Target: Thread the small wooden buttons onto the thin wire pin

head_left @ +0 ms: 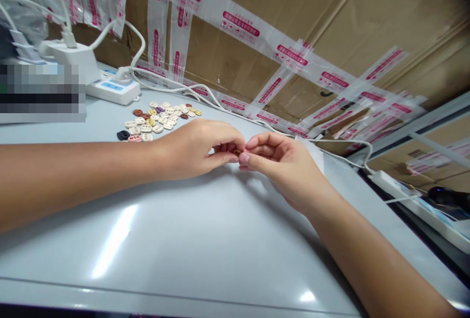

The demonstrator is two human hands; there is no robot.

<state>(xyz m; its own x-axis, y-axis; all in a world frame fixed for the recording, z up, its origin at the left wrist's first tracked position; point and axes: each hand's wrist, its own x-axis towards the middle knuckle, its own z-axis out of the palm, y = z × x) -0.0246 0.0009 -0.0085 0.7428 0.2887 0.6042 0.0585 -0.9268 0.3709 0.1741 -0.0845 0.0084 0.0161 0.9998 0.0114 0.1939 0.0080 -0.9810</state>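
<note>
Over the middle of the table, my left hand (203, 147) pinches a small brown button (237, 152) between thumb and fingertips. The thumb and index finger of my right hand (284, 159) close on the same spot from the other side, with their tips touching the button's edge. Fingers cover much of the button, and only a bit of its face with holes shows. Beyond my left wrist lies a loose spread of buttons (168, 116), mostly cream, with some brown, yellow, pink and black ones and a purple one.
A white power strip (116, 91) with plugs stands at the back left. White cables (209, 93) run along the table's back edge, before taped cardboard (227, 58). Another power strip (422, 205) lies at the right. The grey table (176, 249) reflects light.
</note>
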